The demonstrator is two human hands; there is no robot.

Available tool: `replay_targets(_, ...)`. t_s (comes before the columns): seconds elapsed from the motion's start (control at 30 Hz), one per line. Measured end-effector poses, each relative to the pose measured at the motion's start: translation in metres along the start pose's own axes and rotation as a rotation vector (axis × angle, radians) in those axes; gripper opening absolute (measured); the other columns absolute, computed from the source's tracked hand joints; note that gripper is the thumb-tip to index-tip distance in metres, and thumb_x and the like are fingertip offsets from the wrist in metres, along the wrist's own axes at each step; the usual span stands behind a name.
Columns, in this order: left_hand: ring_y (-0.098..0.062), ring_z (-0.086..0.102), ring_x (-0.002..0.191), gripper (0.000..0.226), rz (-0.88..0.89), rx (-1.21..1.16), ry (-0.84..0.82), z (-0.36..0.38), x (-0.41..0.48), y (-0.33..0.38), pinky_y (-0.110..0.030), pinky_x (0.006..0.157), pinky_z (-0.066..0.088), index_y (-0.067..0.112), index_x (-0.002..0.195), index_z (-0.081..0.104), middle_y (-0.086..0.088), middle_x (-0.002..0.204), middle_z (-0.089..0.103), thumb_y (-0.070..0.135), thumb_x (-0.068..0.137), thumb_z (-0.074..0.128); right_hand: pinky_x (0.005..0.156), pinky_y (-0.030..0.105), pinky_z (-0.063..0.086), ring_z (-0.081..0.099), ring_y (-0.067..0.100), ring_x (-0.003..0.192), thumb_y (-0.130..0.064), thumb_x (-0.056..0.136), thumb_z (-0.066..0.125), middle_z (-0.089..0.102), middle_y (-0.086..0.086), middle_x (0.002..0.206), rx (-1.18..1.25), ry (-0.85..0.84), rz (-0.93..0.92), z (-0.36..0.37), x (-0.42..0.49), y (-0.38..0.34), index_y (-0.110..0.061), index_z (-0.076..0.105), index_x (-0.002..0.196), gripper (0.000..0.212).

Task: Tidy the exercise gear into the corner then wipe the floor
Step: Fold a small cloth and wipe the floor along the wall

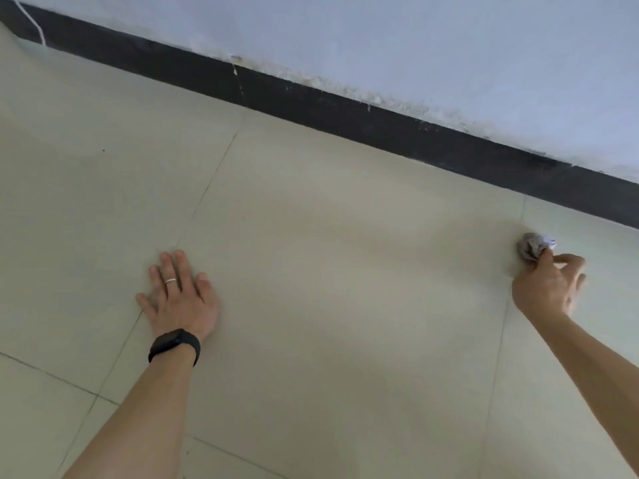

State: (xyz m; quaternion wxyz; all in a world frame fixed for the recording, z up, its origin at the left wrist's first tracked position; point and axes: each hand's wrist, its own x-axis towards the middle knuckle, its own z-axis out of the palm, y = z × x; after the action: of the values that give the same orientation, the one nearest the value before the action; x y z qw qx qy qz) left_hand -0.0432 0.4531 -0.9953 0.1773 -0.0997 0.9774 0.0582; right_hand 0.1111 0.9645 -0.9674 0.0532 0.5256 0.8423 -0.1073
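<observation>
A small crumpled grey cloth (534, 246) lies on the beige tiled floor (328, 271) at the far right, close to the wall. My right hand (549, 285) pinches it with thumb and fingertips, the other fingers curled. My left hand (179, 295) rests flat on the floor at the lower left, fingers spread and straight; it wears a ring, with a black band on the wrist. No exercise gear is in view.
A black skirting board (345, 112) runs diagonally from upper left to right, under a pale blue wall (415, 39) with flaking paint along its foot. A thin white cord (33, 22) hangs at the top left corner.
</observation>
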Motion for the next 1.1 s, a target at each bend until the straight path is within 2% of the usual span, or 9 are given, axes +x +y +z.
replay_targets(0.13,-0.021,-0.015,0.153,0.058,0.148,0.06,-0.006,0.002,-0.007,0.031,-0.058,0.119,-0.011,0.044,0.154,-0.015,0.003,0.166,-0.019,0.054,0.101,0.008,0.107,0.045,0.034,0.035,0.045,0.117,-0.001,0.084,0.046,0.026,0.02,0.14,0.075,-0.001,0.163,0.002,0.004,-0.012,-0.001,0.028,0.147,0.065)
replay_targets(0.33,-0.032,-0.017,0.152,0.075,0.124,-0.039,0.016,0.029,-0.013,0.126,-0.061,0.119,-0.007,0.036,0.157,-0.01,0.001,0.166,-0.015,0.07,0.095,0.013,0.09,0.047,0.045,0.043,0.037,0.101,0.0,0.092,0.047,0.04,0.015,0.131,0.084,-0.016,-0.601,0.046,-0.037,-0.088,-0.007,0.039,0.146,0.055)
replay_targets(0.43,-0.028,-0.016,0.152,0.075,0.116,-0.036,0.055,0.033,-0.008,0.127,-0.062,0.119,-0.006,0.039,0.157,-0.009,0.003,0.167,-0.013,0.071,0.093,0.015,0.075,0.045,0.051,0.049,0.038,0.09,0.006,0.087,0.055,0.051,0.017,0.122,0.101,0.104,-0.809,0.046,-0.008,-0.07,-0.006,0.053,0.138,0.052)
replay_targets(0.5,-0.028,-0.016,0.152,0.075,0.11,-0.043,0.054,0.034,-0.009,0.125,-0.062,0.119,-0.007,0.039,0.156,-0.01,0.004,0.167,-0.013,0.071,0.094,0.015,0.079,0.043,0.047,0.048,0.039,0.097,0.002,0.091,0.051,0.049,0.017,0.127,0.1,0.135,-0.644,0.038,0.013,-0.056,-0.009,0.054,0.137,0.048)
replay_targets(0.6,-0.029,-0.016,0.152,0.075,0.116,-0.052,0.071,0.037,-0.006,0.126,-0.063,0.119,-0.006,0.038,0.156,-0.011,0.003,0.167,-0.014,0.071,0.094,0.014,0.101,0.038,0.04,0.039,0.034,0.112,0.0,0.088,0.041,0.034,0.012,0.137,0.208,0.143,0.075,0.028,0.046,-0.087,-0.012,0.046,0.139,0.052)
replay_targets(0.67,-0.029,-0.017,0.152,0.076,0.119,-0.057,0.073,0.037,-0.006,0.125,-0.063,0.118,-0.007,0.038,0.156,-0.012,0.003,0.166,-0.015,0.071,0.094,0.015,0.106,0.033,0.035,0.039,0.034,0.114,0.001,0.086,0.041,0.03,0.013,0.139,0.237,0.128,0.258,0.029,0.049,-0.131,-0.008,0.04,0.143,0.057)
replay_targets(0.83,-0.029,-0.015,0.152,0.076,0.123,-0.042,0.074,0.038,-0.005,0.124,-0.063,0.119,-0.005,0.037,0.157,-0.01,0.003,0.167,-0.015,0.071,0.094,0.018,0.098,0.039,0.04,0.039,0.033,0.11,0.004,0.087,0.043,0.036,0.015,0.133,0.144,0.01,-0.585,0.058,-0.008,-0.219,-0.006,0.041,0.144,0.057)
replay_targets(0.9,-0.029,-0.016,0.152,0.077,0.13,-0.035,0.075,0.038,-0.005,0.122,-0.064,0.118,-0.004,0.037,0.157,-0.01,0.002,0.167,-0.014,0.072,0.094,0.017,0.092,0.041,0.045,0.042,0.034,0.107,0.004,0.089,0.046,0.04,0.014,0.132,0.106,0.008,-0.764,0.058,-0.001,-0.221,-0.007,0.046,0.142,0.054)
replay_targets(1.1,-0.03,-0.018,0.152,0.078,0.132,-0.044,0.11,0.044,-0.002,0.123,-0.065,0.118,-0.004,0.036,0.157,-0.01,0.002,0.167,-0.015,0.071,0.091,0.013,0.102,0.034,0.035,0.04,0.033,0.11,0.006,0.082,0.04,0.037,0.01,0.133,0.221,0.064,-0.291,0.057,0.008,-0.246,-0.009,0.056,0.127,0.05)
